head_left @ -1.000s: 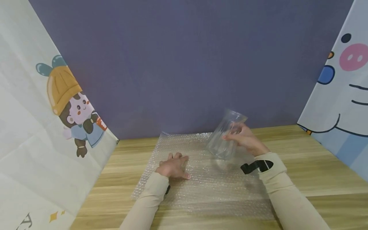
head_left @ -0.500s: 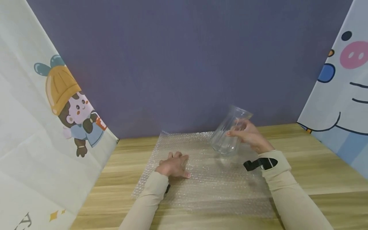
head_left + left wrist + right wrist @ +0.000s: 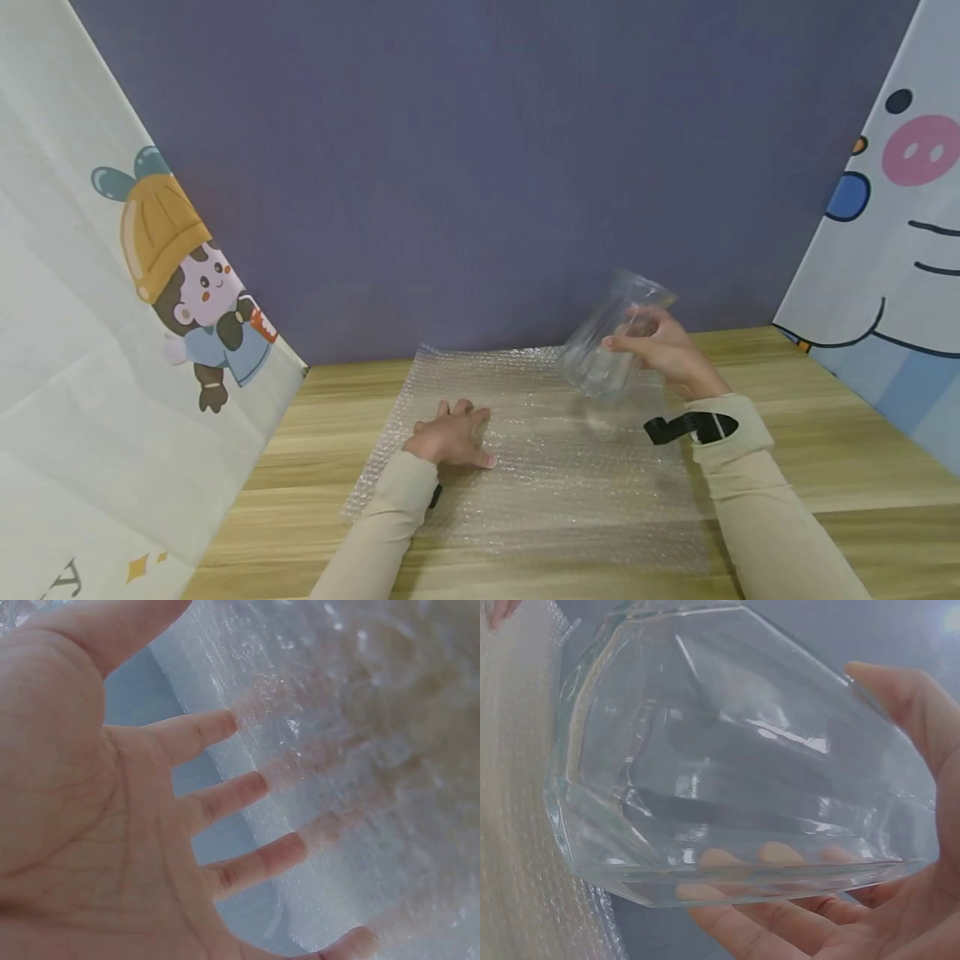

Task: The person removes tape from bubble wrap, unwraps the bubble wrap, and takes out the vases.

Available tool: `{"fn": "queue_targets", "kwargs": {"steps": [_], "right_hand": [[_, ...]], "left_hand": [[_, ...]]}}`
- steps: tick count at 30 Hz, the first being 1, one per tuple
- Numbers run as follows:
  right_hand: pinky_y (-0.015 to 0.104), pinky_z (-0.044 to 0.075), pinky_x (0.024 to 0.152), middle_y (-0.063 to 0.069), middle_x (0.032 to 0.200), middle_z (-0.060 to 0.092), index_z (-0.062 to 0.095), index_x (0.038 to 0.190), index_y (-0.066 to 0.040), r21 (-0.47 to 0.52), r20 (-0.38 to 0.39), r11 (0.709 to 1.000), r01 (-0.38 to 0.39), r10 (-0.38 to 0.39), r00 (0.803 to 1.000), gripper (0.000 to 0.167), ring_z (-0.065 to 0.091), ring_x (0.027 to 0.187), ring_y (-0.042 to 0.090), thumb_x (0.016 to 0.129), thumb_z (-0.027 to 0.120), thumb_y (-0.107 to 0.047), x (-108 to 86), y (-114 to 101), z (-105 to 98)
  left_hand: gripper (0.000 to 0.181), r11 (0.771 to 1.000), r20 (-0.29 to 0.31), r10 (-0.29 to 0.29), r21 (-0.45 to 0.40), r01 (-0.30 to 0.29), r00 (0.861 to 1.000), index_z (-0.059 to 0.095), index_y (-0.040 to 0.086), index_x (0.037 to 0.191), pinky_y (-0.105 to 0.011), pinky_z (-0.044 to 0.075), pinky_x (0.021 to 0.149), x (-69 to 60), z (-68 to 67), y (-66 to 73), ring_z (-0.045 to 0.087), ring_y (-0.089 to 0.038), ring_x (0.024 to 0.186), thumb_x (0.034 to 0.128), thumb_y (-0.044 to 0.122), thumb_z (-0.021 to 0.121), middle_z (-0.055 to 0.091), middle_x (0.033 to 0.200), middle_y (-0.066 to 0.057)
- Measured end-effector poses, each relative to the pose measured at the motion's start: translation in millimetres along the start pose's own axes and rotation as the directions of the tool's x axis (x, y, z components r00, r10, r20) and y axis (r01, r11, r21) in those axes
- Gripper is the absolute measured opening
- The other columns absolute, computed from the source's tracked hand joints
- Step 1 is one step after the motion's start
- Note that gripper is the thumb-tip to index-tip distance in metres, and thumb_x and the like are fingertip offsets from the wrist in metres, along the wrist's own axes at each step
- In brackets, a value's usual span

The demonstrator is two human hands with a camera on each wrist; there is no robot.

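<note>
A clear glass vase with faceted sides is tilted above the bubble wrap, its mouth leaning up and to the right. My right hand grips it around the narrower upper part, thumb on one side and fingers on the other, as the right wrist view shows with the vase close up. The sheet of bubble wrap lies spread on the table. On its left part rests my left hand, palm down with fingers spread. The left wrist view has those fingertips touching the bubble wrap.
The wooden table runs back to a purple-grey wall panel. A white sheet with a cartoon figure hangs at the left. Another with a pig snout print hangs at the right.
My right hand has carried the vase up and to the right, away from the left hand. The left hand and the bubble wrap have stayed in place.
</note>
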State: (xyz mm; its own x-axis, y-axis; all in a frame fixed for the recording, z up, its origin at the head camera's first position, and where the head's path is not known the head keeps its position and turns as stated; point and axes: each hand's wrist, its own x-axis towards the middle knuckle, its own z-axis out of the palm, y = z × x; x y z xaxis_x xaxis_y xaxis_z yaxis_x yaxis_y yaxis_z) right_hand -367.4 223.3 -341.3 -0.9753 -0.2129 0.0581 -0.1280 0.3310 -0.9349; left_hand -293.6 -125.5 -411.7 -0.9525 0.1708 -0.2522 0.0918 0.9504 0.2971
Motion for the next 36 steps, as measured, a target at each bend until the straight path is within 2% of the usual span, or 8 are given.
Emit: {"fn": "queue_targets", "kwargs": {"steps": [10,17,28,36], "right_hand": [[0.031,0.052,0.063,0.009,0.122,0.052,0.027,0.156,-0.008,-0.013,-0.030,1.000,0.017,-0.017,0.999,0.094,0.058,0.071,0.012,0.087,0.082,-0.039,-3.0,-1,-7],[0.028,0.050,0.060,0.009,0.118,0.051,0.024,0.158,-0.007,-0.024,-0.066,0.999,0.034,-0.036,0.997,0.096,0.055,0.074,0.011,0.087,0.082,-0.035,-4.9,-2,-11],[0.025,0.053,0.069,0.008,0.122,0.050,0.029,0.154,-0.005,-0.019,-0.120,0.998,0.060,-0.062,0.991,0.089,0.053,0.090,0.012,0.087,0.083,-0.026,-1.9,4,-15],[0.024,0.052,0.068,0.002,0.108,0.050,0.036,0.147,-0.003,-0.043,-0.168,0.995,0.086,-0.092,0.982,0.081,0.052,0.084,0.009,0.085,0.085,-0.023,-1.4,6,-20]], "left_hand": [[0.093,1.000,-0.004,0.013,0.017,-0.013,1.000,0.039,0.027,0.158,-0.083,0.028,0.106,-0.8,0.0,-1.3,0.016,-0.047,0.155,0.0805,0.053,0.081,0.032,0.165,-0.010],[0.092,1.000,-0.001,0.015,0.005,-0.015,1.000,0.039,0.026,0.158,-0.082,0.029,0.107,-1.5,0.5,-2.5,0.018,-0.044,0.154,0.0807,0.052,0.082,0.031,0.165,-0.009],[0.091,1.000,0.001,0.011,0.001,-0.011,1.000,0.039,0.027,0.158,-0.082,0.027,0.108,-2.5,1.4,-2.8,0.015,-0.045,0.155,0.0815,0.052,0.081,0.030,0.166,-0.009],[0.091,1.000,0.000,0.010,0.009,-0.010,1.000,0.038,0.027,0.159,-0.082,0.026,0.108,-2.0,1.5,-2.6,0.014,-0.046,0.155,0.0819,0.053,0.081,0.029,0.166,-0.008]]}}
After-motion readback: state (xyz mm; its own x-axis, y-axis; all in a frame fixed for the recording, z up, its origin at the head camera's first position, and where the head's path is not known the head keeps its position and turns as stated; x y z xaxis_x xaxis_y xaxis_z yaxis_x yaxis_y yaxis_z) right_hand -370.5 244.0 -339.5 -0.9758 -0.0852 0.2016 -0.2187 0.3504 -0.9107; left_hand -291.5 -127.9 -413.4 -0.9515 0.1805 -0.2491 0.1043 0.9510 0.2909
